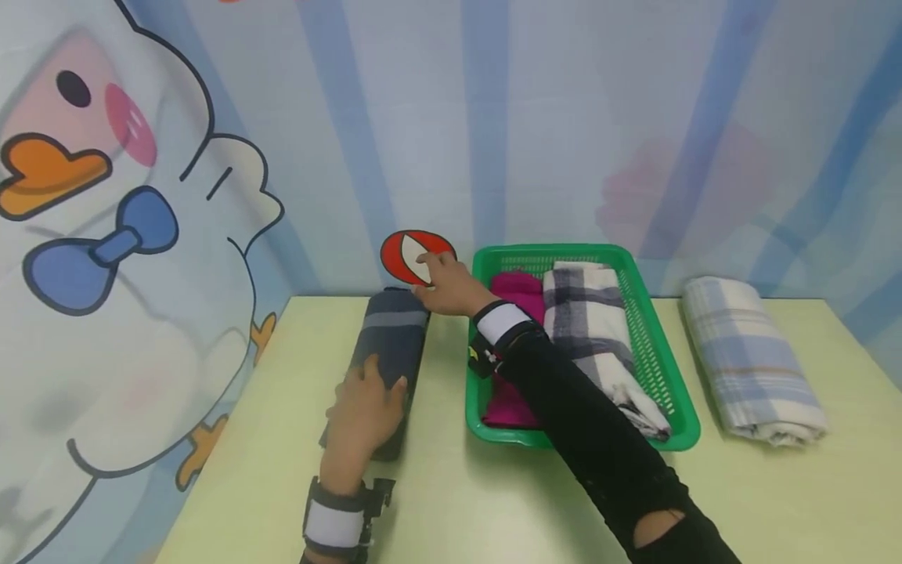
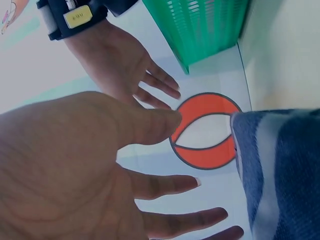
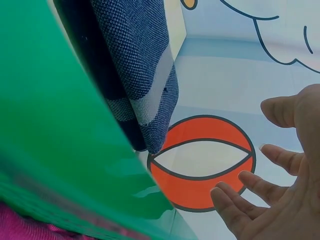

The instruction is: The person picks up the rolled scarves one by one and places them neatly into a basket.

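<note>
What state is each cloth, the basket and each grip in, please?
Dark blue cloth, folded on the table.
Green basket, upright, holding two cloths.
Magenta cloth, in the basket, partly hidden.
Checked cloth, folded in the basket.
Light plaid cloth, folded on the table.
Left grip, open, empty.
Right grip, open, empty.

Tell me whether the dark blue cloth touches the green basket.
Apart: the head view shows a strip of yellow table between the dark blue cloth and the green basket.

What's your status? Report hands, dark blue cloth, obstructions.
Left hand empty, at near half of folded dark blue cloth, contact unclear. Right hand empty, by far end. Green basket beside cloth, under right forearm.
</note>
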`<action>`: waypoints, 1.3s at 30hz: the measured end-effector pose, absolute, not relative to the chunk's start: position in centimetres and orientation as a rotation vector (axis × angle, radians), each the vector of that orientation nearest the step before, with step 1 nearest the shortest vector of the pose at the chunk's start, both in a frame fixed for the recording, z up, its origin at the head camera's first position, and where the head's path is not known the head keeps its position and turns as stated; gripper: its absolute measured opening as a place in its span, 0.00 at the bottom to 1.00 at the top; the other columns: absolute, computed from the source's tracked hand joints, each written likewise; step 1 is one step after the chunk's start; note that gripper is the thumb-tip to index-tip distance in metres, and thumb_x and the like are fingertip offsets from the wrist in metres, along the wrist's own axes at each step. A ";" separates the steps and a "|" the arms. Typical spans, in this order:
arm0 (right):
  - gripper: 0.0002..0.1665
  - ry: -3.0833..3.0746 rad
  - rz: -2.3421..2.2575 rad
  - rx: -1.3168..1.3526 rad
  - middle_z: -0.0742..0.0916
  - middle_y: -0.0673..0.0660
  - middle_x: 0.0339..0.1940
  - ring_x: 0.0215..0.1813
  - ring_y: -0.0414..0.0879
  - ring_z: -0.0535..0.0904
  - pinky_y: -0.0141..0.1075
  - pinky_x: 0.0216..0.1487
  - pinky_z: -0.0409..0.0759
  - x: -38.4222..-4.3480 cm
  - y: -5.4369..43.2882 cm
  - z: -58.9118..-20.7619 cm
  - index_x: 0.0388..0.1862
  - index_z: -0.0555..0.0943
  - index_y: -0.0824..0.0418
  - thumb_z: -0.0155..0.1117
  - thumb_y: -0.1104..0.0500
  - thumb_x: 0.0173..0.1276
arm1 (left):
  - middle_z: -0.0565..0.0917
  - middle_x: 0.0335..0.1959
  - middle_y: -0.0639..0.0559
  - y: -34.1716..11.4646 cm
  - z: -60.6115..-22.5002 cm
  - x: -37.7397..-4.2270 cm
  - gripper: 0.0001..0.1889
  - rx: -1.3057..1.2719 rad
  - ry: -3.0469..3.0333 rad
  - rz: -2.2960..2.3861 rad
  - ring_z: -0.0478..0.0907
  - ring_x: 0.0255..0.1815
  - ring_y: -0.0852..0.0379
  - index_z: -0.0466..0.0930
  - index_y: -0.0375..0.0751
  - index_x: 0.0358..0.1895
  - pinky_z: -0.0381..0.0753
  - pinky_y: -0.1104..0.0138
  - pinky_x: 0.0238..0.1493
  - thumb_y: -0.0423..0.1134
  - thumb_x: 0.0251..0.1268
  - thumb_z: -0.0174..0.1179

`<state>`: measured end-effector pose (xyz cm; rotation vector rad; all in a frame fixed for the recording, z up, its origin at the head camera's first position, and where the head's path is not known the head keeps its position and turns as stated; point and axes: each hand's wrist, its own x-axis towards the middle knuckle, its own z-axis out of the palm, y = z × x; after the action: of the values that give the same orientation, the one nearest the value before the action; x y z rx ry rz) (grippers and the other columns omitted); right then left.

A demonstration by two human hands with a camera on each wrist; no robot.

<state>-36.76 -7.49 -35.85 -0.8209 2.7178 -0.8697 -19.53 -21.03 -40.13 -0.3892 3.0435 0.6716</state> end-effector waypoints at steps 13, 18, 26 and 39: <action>0.35 2.675 -0.927 -0.869 0.61 0.64 0.78 0.76 0.63 0.61 0.53 0.71 0.69 -36.7 -9.4 -35.2 0.78 0.56 0.57 0.51 0.48 0.78 | 0.60 0.68 0.17 -24.6 -40.0 -19.6 0.40 -0.459 2.867 0.603 0.59 0.67 0.16 0.47 0.29 0.75 0.65 0.25 0.56 0.56 0.75 0.46; 0.36 2.684 -0.930 -0.853 0.61 0.64 0.78 0.76 0.63 0.62 0.53 0.71 0.70 -36.7 -9.0 -35.5 0.79 0.56 0.56 0.51 0.47 0.78 | 0.58 0.67 0.15 -25.0 -40.4 -19.6 0.41 -0.450 2.829 0.611 0.59 0.66 0.15 0.45 0.27 0.75 0.66 0.25 0.56 0.56 0.75 0.47; 0.37 2.663 -0.935 -0.830 0.58 0.67 0.79 0.77 0.61 0.62 0.52 0.74 0.66 -36.8 -8.4 -36.2 0.79 0.54 0.57 0.50 0.48 0.78 | 0.57 0.66 0.13 -24.3 -41.1 -19.4 0.43 -0.423 2.793 0.653 0.60 0.65 0.14 0.44 0.26 0.75 0.66 0.24 0.55 0.54 0.73 0.52; 0.39 2.674 -0.868 -0.854 0.60 0.66 0.79 0.79 0.56 0.61 0.49 0.76 0.66 -36.6 -9.2 -37.0 0.80 0.53 0.59 0.51 0.47 0.78 | 0.63 0.61 0.11 -24.3 -42.0 -19.9 0.48 -0.301 2.827 0.600 0.66 0.58 0.14 0.43 0.20 0.74 0.74 0.32 0.53 0.55 0.70 0.56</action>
<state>-36.60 -9.25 -36.97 -0.8540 2.6742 -0.8678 -19.86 -24.32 -41.96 -0.3013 2.8267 0.6003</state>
